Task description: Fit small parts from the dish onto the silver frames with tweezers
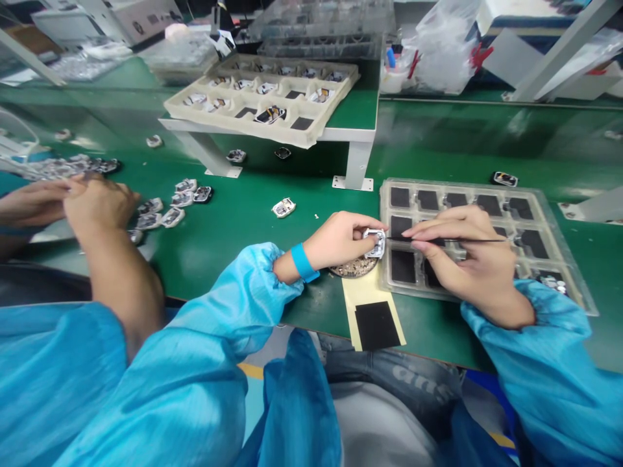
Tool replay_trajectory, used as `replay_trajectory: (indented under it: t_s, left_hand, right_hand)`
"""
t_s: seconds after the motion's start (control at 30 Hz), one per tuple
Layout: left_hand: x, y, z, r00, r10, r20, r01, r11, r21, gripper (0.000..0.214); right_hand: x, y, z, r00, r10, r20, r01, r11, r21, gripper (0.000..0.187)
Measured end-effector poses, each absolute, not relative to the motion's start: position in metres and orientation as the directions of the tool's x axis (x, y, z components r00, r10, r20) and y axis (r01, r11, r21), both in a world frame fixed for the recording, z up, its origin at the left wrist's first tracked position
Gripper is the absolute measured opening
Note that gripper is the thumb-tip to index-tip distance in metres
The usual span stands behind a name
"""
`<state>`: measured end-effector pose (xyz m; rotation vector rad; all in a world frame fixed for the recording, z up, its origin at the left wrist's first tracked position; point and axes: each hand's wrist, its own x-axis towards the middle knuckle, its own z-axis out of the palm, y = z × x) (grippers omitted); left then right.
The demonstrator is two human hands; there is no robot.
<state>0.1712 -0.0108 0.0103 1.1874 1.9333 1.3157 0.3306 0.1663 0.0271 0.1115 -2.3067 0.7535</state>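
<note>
Between the thumb and fingers of my left hand (343, 241) is a small white watch-like case (374, 244), its open inside facing up. My right hand (470, 256) grips thin dark tweezers (448, 240) like a pen, their tip at the right edge of the case. Below the case sits a round dish (356, 267) of small grainy bits, partly hidden by my left hand. Under my right hand lies a clear compartment tray (389, 279) with black pads in its pockets; small white round pieces (552, 283) fill one near corner.
A co-worker's hands (100, 201) are at the left, near several loose cases (172, 217). One case (283, 207) lies mid-table. A raised stand (359, 159) carries a cream tray (311, 135) of cases. A black square (376, 325) on yellow paper (350, 292) lies at the front edge.
</note>
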Motion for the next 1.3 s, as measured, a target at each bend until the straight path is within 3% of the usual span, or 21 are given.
replay_trajectory:
  t_s: [0.33, 0.77, 0.9, 1.07, 1.2, 1.3]
  left_hand:
    - [0.171, -0.01, 0.01, -0.478, 0.876, 0.071, 0.362, 0.123, 0.924, 0.032]
    - [0.173, -0.012, 0.018, -0.486, 0.874, -0.004, 0.325, 0.185, 0.927, 0.041]
    - [0.171, -0.012, 0.017, -0.481, 0.877, 0.016, 0.265, 0.128, 0.956, 0.041]
    - [0.168, -0.012, 0.017, -0.475, 0.878, 0.06, 0.275, 0.083, 0.958, 0.035]
    - [0.166, -0.012, 0.017, -0.447, 0.894, 0.039, 0.283, 0.1, 0.954, 0.035]
    - [0.166, -0.013, 0.02, -0.456, 0.89, -0.011, 0.239, 0.134, 0.962, 0.037]
  right_hand:
    - [0.326, 0.165, 0.027, -0.738, 0.072, 0.671, -0.306, 0.85, -0.428, 0.018]
    - [0.33, 0.165, 0.029, -0.742, 0.157, 0.651, -0.268, 0.821, -0.503, 0.021]
    - [0.33, 0.164, 0.031, -0.782, 0.201, 0.59, -0.261, 0.754, -0.602, 0.017]
    - [0.328, 0.17, 0.031, -0.878, 0.252, 0.407, -0.227, 0.53, -0.817, 0.004]
    - [0.329, 0.176, 0.034, -0.927, 0.221, 0.302, -0.178, 0.449, -0.876, 0.005]
    - [0.331, 0.191, 0.044, -0.897, 0.297, 0.327, -0.193, 0.402, -0.895, 0.011]
